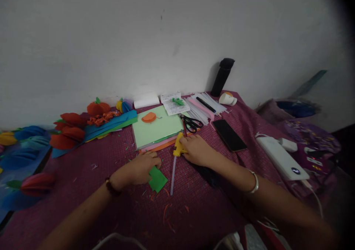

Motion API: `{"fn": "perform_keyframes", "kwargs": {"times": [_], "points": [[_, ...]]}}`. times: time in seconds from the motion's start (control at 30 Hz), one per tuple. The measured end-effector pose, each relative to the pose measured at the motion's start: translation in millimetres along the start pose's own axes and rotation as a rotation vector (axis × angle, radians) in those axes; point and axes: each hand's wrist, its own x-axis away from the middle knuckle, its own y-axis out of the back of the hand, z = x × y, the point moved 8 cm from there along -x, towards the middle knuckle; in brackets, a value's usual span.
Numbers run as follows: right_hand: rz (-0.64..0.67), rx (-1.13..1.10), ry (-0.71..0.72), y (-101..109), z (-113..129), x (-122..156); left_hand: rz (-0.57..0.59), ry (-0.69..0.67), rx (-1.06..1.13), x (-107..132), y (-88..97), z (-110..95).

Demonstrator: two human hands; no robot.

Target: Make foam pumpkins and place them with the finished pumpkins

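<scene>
My left hand (144, 168) is closed on a small piece of green paper (158, 180), just above the cloth. The fingers of my right hand (198, 149) are wrapped round a yellow hot glue gun (178, 146). A pale glue stick (173, 176) juts out of the gun's back end toward me. Beyond the hands lies a stack of coloured sheets (163, 124) with light green on top, bearing an orange paper shape (149, 117). Black-handled scissors (191, 123) rest at the stack's right edge, close to my right hand.
Paper pumpkins and flowers (68, 135) line the left side. Spare glue sticks (197, 111), a phone (229, 134), a black bottle (222, 77) and a white power bank (281, 157) are on the right. Paper scraps litter the maroon tablecloth (111, 176). A wall stands behind.
</scene>
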Motion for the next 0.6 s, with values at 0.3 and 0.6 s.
{"fn": "perform_keyframes", "kwargs": {"times": [0.3,0.6], "points": [[-0.102,-0.326,-0.049,32.2,-20.9,6.2,-0.147,-0.012,-0.178,11.5,-2.5,-23.8],[-0.132,-0.28,-0.102,26.1,0.6,-56.4,-0.167,0.02,-0.123,18.4,-2.5,-23.7]]}}
